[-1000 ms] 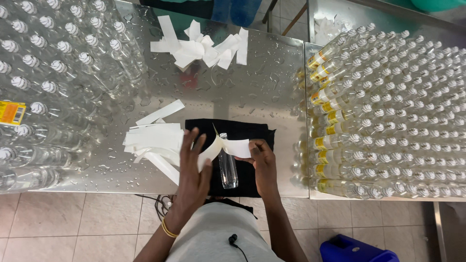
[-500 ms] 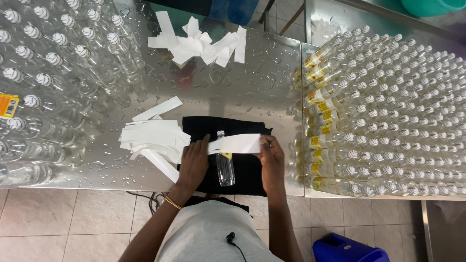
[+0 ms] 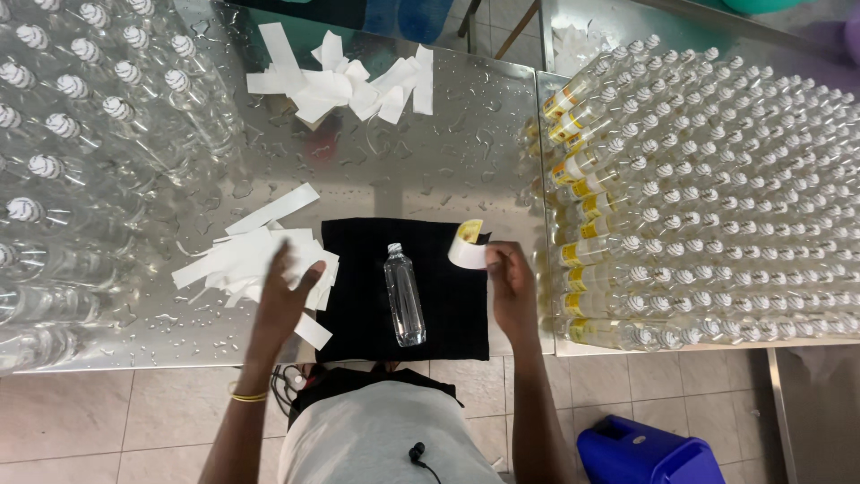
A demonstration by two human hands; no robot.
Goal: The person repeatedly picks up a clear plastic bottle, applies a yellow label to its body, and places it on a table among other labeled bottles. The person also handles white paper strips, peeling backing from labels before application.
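A clear plastic bottle [image 3: 404, 295] with a white cap lies on its side on a black cloth [image 3: 358, 296] at the table's near edge. My right hand [image 3: 511, 289] sits at the cloth's right edge and pinches a curled label [image 3: 468, 248], white with a yellow face, held off the bottle. My left hand [image 3: 282, 300] hovers with fingers spread over a pile of white paper strips [image 3: 242, 260] left of the cloth and holds nothing.
Many upright capped clear bottles [image 3: 735, 179] fill the right table, with yellow-labelled ones [image 3: 578, 193] along its left side. More bottles [image 3: 63, 161] crowd the left. A second heap of white strips [image 3: 345, 85] lies at the back. A blue container [image 3: 645, 453] stands on the tiled floor.
Both hands held the label over the bottle before. Now my left hand has moved left to the strip pile, and my right hand has pulled the curled label away to the right.
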